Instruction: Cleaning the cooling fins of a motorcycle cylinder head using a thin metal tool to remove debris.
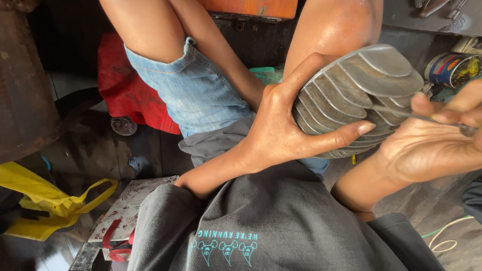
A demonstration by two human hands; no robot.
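My left hand [281, 125] grips a grey finned metal engine cylinder [356, 90], thumb along its lower fins and fingers wrapped over its top edge. The cylinder rests against my bare knee [336, 25]. My right hand [442, 140] comes in from the right and pinches a thin metal tool [427, 119], whose tip lies between the fins on the cylinder's right side. My denim shorts [191, 90] and grey shirt [281, 221] fill the middle and bottom of the view.
A yellow plastic bag [45, 200] lies at the lower left. A red cloth [125, 85] is behind my leg. An open tin can [452, 70] stands at the right. An orange bench edge [251, 7] runs along the top. A patterned tile [130, 206] lies on the dark floor.
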